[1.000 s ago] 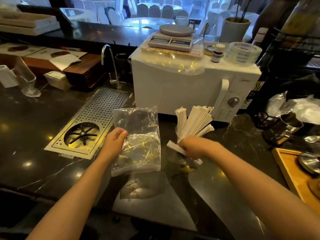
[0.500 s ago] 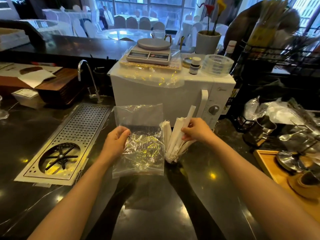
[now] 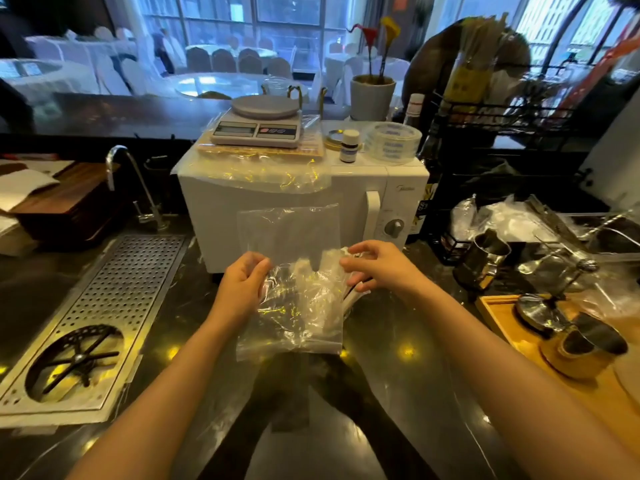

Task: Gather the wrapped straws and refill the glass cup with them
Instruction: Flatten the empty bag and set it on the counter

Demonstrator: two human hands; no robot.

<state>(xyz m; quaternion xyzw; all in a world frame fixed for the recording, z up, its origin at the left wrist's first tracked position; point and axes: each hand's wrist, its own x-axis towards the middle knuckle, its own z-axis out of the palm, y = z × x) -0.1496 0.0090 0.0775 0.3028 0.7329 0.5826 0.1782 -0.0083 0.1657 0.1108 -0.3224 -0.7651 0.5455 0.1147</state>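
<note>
A crumpled clear plastic bag [image 3: 298, 299] hangs upright over the dark counter, in front of the microwave. My left hand [image 3: 242, 285] pinches its left edge. At the bag's right edge my right hand [image 3: 377, 268] has loosely curled, parted fingers, and the thumb tip just touches the plastic. The white wrapped straws [image 3: 350, 300] stand bunched right behind the bag, partly showing through it and below my right hand. The bag hides the glass cup.
A white microwave [image 3: 277, 220] with a kitchen scale [image 3: 258, 128] on top stands just behind the bag. A perforated metal drain tray [image 3: 114, 306] and a faucet [image 3: 121, 168] are at the left. At the right are a metal pitcher [image 3: 485, 261] and a wooden tray [image 3: 502, 317] of utensils.
My right hand set the straw bundle down upright, let go of it and moved left to the bag's right edge. The left hand kept holding the bag.
</note>
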